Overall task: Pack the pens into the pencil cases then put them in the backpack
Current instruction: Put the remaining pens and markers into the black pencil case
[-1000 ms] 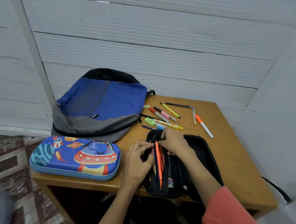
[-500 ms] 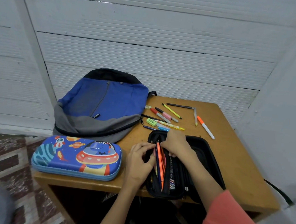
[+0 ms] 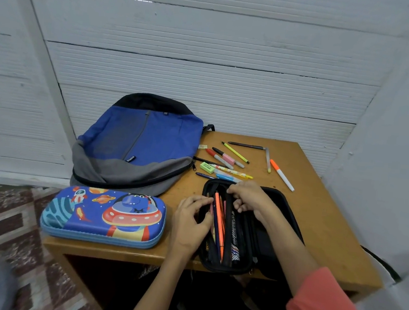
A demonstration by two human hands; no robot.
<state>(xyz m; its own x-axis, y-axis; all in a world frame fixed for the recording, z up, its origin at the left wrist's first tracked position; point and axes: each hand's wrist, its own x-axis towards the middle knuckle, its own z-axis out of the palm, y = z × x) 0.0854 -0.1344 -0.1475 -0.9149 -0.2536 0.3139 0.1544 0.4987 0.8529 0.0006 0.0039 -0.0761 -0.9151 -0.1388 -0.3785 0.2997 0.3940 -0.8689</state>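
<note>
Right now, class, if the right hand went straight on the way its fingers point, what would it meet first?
Probably the orange pen in the open black case: the right hand points left across it. The left hand lies just beyond. Depth is unclear.

The left hand [image 3: 189,223] curled its fingers round the left rim of the black pencil case [image 3: 225,268], which lay unzipped on the table [image 3: 328,229]. The right hand [image 3: 249,196] bent its fingers down among the pens inside; its grip could not be told. An orange pen [image 3: 219,226] lay between the two sets of fingers. Just beyond the right fingertips lay loose pens [image 3: 228,161]. The blue cartoon case [image 3: 104,216] sat left of the left knuckles, with the backpack [image 3: 139,143] farther off.
</note>
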